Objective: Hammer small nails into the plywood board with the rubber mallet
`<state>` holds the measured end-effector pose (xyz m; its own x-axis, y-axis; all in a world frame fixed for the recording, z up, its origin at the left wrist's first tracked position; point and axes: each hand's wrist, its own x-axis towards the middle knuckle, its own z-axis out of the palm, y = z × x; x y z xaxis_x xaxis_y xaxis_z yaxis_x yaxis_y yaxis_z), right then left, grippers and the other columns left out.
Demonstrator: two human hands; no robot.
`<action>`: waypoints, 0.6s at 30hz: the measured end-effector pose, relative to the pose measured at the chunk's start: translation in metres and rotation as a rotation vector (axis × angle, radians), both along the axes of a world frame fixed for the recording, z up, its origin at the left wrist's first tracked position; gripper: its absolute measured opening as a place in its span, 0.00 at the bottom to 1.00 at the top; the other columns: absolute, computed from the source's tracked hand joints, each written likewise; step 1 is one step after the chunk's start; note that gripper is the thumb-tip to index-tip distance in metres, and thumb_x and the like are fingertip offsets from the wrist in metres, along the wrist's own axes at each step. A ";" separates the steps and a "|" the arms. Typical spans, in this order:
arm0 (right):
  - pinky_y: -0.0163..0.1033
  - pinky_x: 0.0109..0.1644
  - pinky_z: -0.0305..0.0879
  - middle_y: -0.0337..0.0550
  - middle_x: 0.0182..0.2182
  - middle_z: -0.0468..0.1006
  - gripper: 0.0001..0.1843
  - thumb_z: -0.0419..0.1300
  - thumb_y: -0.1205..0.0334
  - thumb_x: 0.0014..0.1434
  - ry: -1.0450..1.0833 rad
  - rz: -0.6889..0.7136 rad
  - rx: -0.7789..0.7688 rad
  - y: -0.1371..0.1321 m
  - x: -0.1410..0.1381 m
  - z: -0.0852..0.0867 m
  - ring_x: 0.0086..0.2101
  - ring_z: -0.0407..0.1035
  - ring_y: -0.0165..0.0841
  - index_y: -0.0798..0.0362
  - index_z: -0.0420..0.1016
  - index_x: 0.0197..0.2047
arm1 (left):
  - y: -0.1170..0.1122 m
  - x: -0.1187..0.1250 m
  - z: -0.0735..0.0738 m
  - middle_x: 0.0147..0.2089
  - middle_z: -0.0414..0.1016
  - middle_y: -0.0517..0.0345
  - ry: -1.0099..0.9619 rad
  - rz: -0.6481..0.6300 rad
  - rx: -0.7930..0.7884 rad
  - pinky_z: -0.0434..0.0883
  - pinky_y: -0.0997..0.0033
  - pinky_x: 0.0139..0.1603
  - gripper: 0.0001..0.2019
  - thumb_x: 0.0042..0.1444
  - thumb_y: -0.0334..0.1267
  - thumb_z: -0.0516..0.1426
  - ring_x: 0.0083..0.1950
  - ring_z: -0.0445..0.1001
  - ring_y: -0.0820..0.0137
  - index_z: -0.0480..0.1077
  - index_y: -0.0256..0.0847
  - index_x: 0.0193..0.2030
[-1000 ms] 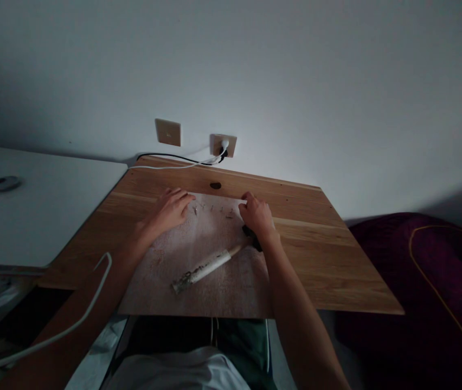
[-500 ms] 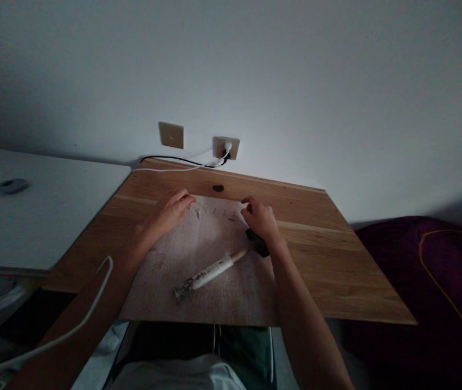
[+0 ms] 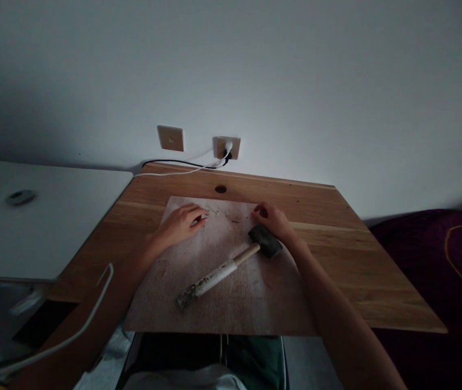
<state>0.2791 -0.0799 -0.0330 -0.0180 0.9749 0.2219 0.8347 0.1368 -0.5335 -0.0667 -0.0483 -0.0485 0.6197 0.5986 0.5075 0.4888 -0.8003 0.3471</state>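
Note:
A thin brown board lies on the wooden table. A mallet with a black head and a pale stained handle rests slantwise on the board. Several small nails lie near the board's far edge. My left hand rests on the board at the left end of the nails, fingers curled, thumb and forefinger close together beside them. My right hand lies on the board just beyond the mallet's head, fingers bent and pointing toward the nails. Whether either hand holds a nail is too dim to tell.
A wall socket with a white plug and black cable sits behind the table, a blank plate beside it. A white desk adjoins on the left. A white cable hangs at lower left. A dark purple cushion lies right.
The view has shifted. My left hand moved right toward the nails and curled its fingers. My right hand shifted right, so the mallet's head now shows in full.

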 end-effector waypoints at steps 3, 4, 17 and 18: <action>0.38 0.39 0.68 0.40 0.29 0.79 0.05 0.65 0.58 0.64 0.010 0.035 0.065 -0.002 0.005 -0.008 0.31 0.73 0.36 0.50 0.78 0.38 | 0.005 0.004 0.009 0.44 0.81 0.55 -0.016 0.039 -0.039 0.77 0.64 0.49 0.07 0.73 0.37 0.59 0.43 0.81 0.65 0.79 0.43 0.50; 0.39 0.39 0.69 0.42 0.31 0.79 0.06 0.65 0.57 0.65 0.013 0.041 0.091 -0.004 0.007 -0.010 0.31 0.73 0.36 0.50 0.77 0.38 | 0.007 0.007 0.014 0.44 0.80 0.55 -0.007 0.052 -0.053 0.77 0.64 0.49 0.07 0.73 0.37 0.59 0.43 0.81 0.65 0.79 0.43 0.50; 0.42 0.41 0.67 0.47 0.33 0.77 0.23 0.59 0.40 0.73 -0.077 0.027 0.250 -0.013 0.016 -0.026 0.34 0.71 0.40 0.46 0.70 0.31 | 0.019 0.024 0.008 0.47 0.81 0.52 -0.009 0.088 -0.061 0.76 0.60 0.53 0.07 0.71 0.37 0.60 0.49 0.81 0.61 0.79 0.41 0.50; 0.42 0.41 0.67 0.47 0.32 0.76 0.24 0.58 0.40 0.73 -0.085 0.028 0.251 -0.013 0.016 -0.026 0.34 0.71 0.40 0.46 0.69 0.30 | 0.019 0.022 0.007 0.47 0.81 0.52 -0.006 0.100 -0.049 0.76 0.60 0.54 0.07 0.71 0.37 0.59 0.50 0.81 0.61 0.79 0.42 0.50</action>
